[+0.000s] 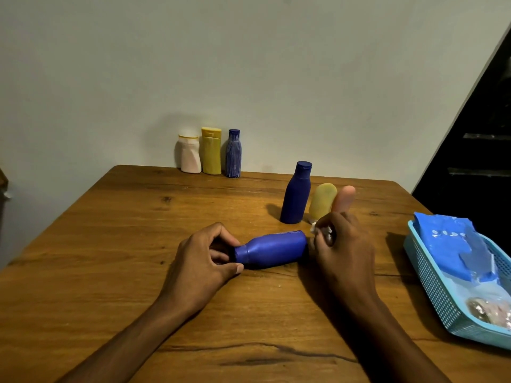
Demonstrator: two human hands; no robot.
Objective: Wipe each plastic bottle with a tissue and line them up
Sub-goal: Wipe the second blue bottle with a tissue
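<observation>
Blue and lying on its side on the wooden counter (110, 244), the bottle (272, 250) stretches between the hands: the left hand (204, 261) curls its fingers and thumb round the cap end, while the right hand (340, 244) pinches a crumpled tissue (322, 232) against the base. Beyond the right hand stand another blue bottle (296, 193) and what look like two pale ones, partly hidden. Three bottles (210, 152) line the wall beyond the left hand.

At the right edge of your frame, a light blue mesh basket (431, 286) rests on the wooden table (110, 244), holding a blue packet (453, 244); a pale wall (249, 64) fills the upper frame.
</observation>
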